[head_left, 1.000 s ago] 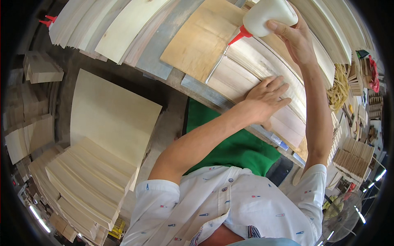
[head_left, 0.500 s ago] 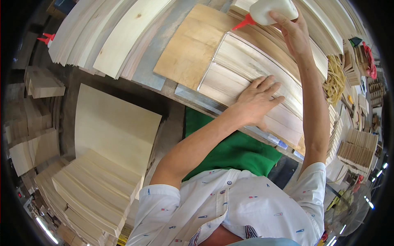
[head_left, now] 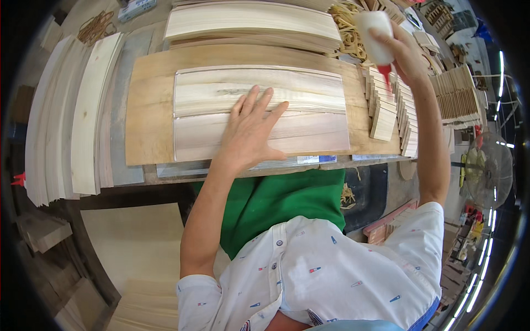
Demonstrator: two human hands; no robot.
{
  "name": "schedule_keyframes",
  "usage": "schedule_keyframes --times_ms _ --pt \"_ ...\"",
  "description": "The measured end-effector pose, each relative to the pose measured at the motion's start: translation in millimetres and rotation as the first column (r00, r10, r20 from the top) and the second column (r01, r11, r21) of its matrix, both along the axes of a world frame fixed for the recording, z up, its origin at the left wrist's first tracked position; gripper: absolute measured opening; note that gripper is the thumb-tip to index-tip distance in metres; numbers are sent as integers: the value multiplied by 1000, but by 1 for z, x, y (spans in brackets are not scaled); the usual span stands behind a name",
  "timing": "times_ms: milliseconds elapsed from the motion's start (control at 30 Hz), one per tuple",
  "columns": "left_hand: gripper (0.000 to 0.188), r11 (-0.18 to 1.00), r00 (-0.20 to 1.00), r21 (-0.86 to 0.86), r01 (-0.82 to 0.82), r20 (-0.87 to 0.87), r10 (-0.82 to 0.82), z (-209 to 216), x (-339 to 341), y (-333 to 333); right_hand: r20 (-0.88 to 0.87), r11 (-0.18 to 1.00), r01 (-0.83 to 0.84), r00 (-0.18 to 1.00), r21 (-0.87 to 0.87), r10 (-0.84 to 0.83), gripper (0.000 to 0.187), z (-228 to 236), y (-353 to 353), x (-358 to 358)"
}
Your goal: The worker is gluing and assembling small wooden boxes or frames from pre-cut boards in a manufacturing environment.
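Note:
My left hand (head_left: 249, 132) lies with fingers spread on a pale wooden panel (head_left: 314, 129), pressing nothing between them. A thin glue line shows along the panel's left, far and right edges. Beneath it is a larger tan board (head_left: 149, 105), which sticks out at both sides. My right hand (head_left: 406, 52) is closed around a white glue bottle (head_left: 373, 36) with a red nozzle. The bottle is tipped nozzle-down, to the right of the panel and over small stacked wooden pieces (head_left: 382, 118).
Thin wooden boards (head_left: 251, 25) are piled beyond the panel, with tan elastic-looking bands (head_left: 346, 27) beside them. Tall board stacks (head_left: 61, 121) occupy the left of the table. A green cloth (head_left: 281, 204) hangs at my waist, and a fan (head_left: 488, 171) stands at the right.
The glue bottle has gone from the panel's far left corner to beyond its right side, nozzle now downward. My view has turned; my left hand still rests on the panel.

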State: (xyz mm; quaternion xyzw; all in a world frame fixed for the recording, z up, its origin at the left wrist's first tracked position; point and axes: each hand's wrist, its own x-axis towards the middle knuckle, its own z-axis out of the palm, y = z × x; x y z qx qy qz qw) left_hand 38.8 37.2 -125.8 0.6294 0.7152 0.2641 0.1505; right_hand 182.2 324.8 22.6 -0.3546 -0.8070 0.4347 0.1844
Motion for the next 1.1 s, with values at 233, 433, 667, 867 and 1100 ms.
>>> schedule_keyframes --times_ms 233,433,667,867,1100 --pt "101 999 999 -54 9 -43 -11 5 1 1 911 679 -657 410 327 -43 53 -27 31 -13" --pt "102 996 991 -86 29 -126 -39 3 1 4 924 589 -724 363 360 -120 29 -56 40 -26" --pt "100 993 989 -112 42 -137 -58 3 -1 1 473 618 -533 836 579 278 31 -55 -26 5" --pt "103 985 979 -161 68 -177 -96 8 1 14 207 926 -149 975 347 79 30 -70 -57 108" --pt "105 995 968 4 96 -231 -93 0 -6 1 -186 944 327 931 38 -315 29 -128 -31 217"
